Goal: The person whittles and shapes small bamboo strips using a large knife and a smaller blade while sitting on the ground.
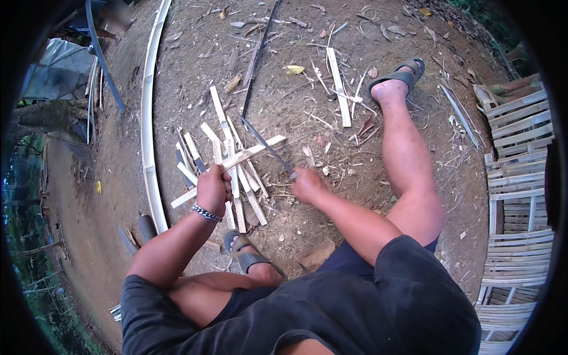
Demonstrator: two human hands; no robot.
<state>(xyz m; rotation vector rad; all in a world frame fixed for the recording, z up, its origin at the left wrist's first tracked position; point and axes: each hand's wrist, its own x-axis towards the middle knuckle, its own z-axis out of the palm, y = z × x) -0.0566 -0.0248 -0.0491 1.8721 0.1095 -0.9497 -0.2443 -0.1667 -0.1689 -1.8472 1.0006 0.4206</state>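
Note:
A pale split-bamboo strip (251, 154) is gripped in my left hand (213, 188), its fingers closed around it. The strip slants up to the right, and its far end sticks out beyond the hand. My right hand (307, 184) is closed on the handle of a long, narrow knife (277, 158). The dark blade points away and to the left, crossing the strip near its far end; whether it touches the wood, I cannot tell. Beneath the strip lies a loose pile of cut bamboo strips (236, 190), some with dark outer skin.
A long split bamboo length (147, 118) lies on the left. Ahead rests a dark strip (258, 62), and another pale strip (337, 86) lies near my right sandal (408, 74). My left sandal (248, 254) is beside the pile. A bamboo-slat structure (518, 160) stands at right. Shavings litter the dirt.

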